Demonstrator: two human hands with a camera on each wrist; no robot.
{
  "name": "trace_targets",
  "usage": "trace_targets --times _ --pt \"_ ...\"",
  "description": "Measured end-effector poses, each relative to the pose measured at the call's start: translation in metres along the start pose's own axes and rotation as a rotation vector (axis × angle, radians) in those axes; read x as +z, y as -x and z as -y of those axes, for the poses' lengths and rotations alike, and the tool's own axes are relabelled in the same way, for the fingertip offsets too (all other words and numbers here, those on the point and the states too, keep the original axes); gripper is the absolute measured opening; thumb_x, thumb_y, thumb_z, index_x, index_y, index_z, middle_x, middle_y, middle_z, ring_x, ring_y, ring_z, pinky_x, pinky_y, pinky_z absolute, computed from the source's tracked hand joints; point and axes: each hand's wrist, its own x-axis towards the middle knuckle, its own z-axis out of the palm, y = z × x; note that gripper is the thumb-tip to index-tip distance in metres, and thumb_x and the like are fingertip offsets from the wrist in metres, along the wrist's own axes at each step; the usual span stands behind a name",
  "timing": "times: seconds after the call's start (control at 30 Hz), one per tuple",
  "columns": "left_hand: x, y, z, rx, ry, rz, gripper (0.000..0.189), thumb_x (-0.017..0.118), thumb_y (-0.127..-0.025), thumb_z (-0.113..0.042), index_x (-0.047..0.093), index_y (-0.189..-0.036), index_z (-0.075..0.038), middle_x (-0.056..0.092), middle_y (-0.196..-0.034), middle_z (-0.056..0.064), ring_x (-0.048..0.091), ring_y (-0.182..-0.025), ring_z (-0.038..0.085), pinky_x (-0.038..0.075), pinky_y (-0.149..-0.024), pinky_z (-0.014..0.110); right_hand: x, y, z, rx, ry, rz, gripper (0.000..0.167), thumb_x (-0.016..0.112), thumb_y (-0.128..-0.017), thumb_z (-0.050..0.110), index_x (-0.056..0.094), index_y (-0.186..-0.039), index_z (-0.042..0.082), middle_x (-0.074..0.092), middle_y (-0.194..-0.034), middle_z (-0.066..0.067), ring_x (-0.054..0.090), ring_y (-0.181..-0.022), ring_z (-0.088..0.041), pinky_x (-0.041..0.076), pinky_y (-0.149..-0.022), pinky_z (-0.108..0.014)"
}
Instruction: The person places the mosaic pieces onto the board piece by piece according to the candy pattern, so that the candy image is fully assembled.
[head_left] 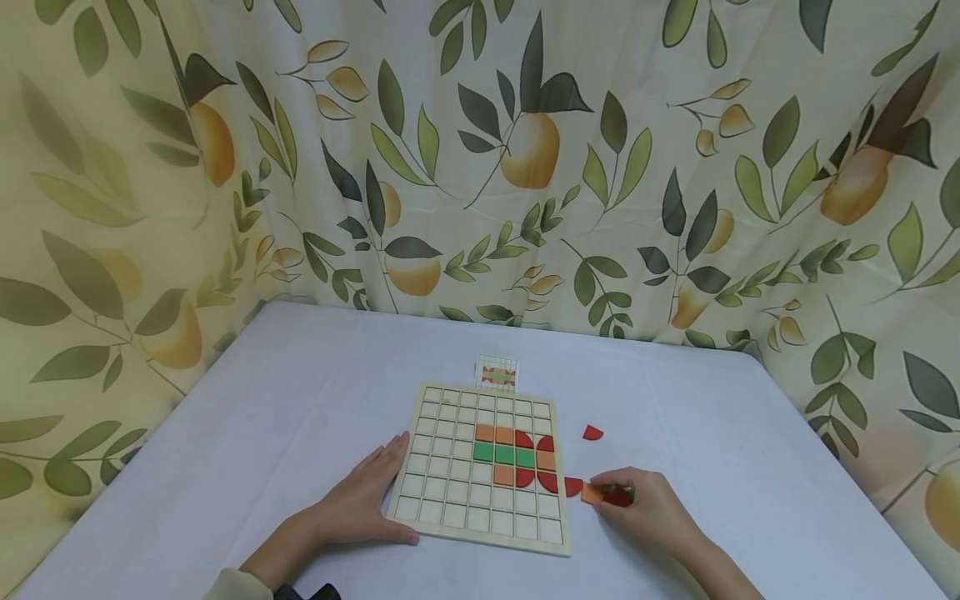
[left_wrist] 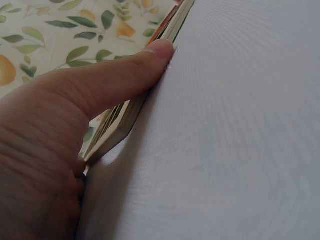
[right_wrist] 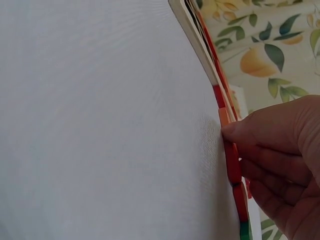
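A wooden grid board [head_left: 453, 492] lies on the table, with orange and green squares and red quarter-circle tiles in some cells. My left hand [head_left: 360, 500] rests against its near left corner, fingers along the left side and the straight thumb [left_wrist: 150, 55] on the front edge. Just right of the board, my right hand [head_left: 648, 508] pinches an orange square tile [head_left: 591, 493] by its edge, low on the cloth. A red quarter-circle tile [head_left: 573, 487] lies between that tile and the board. Under the right fingers are red tiles [right_wrist: 233, 165] and a green tile [right_wrist: 244, 231], partly hidden.
A small pattern card [head_left: 497, 362] with a printed grid stands behind the board's far edge. One loose red quarter-circle tile [head_left: 592, 432] lies right of the board. White cloth covers the table [head_left: 337, 375], and a fruit-patterned curtain [head_left: 465, 225] hangs behind.
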Motion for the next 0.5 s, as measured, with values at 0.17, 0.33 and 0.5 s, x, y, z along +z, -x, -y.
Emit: trace_targets --times 0.17,0.33,0.5 --pt "0.0001 0.0001 0.0000 -0.003 -0.005 -0.001 0.127 0.068 -0.059 -0.071 0.010 -0.146 0.000 0.014 -0.152 0.010 0.010 -0.138 0.017 0.010 -0.110 0.037 0.0002 0.0007 0.0013 0.015 0.004 -0.009 0.025 0.081 -0.068 0.010 0.074 -0.092 0.012 0.067 -0.089 0.005 0.056 -0.080 -0.012 0.051 -0.067 -0.021" --pt "-0.0005 0.0005 -0.0008 -0.007 -0.002 0.001 0.127 0.068 -0.059 -0.071 0.010 -0.146 0.000 0.014 -0.151 0.011 0.010 -0.138 0.017 0.010 -0.110 0.037 -0.0012 0.0009 0.0040 0.041 0.012 -0.016 0.025 0.081 -0.068 0.010 0.074 -0.092 0.013 0.066 -0.089 0.006 0.054 -0.080 -0.012 0.050 -0.066 -0.021" --pt "-0.0006 -0.0005 -0.0007 -0.004 -0.005 0.000 0.127 0.068 -0.058 -0.072 0.010 -0.146 0.001 0.014 -0.151 0.011 0.010 -0.138 0.018 0.010 -0.110 0.038 -0.0050 -0.0012 0.0082 0.015 0.016 -0.022 0.025 0.080 -0.069 0.010 0.074 -0.093 0.013 0.066 -0.091 0.004 0.055 -0.082 -0.014 0.051 -0.070 -0.026"
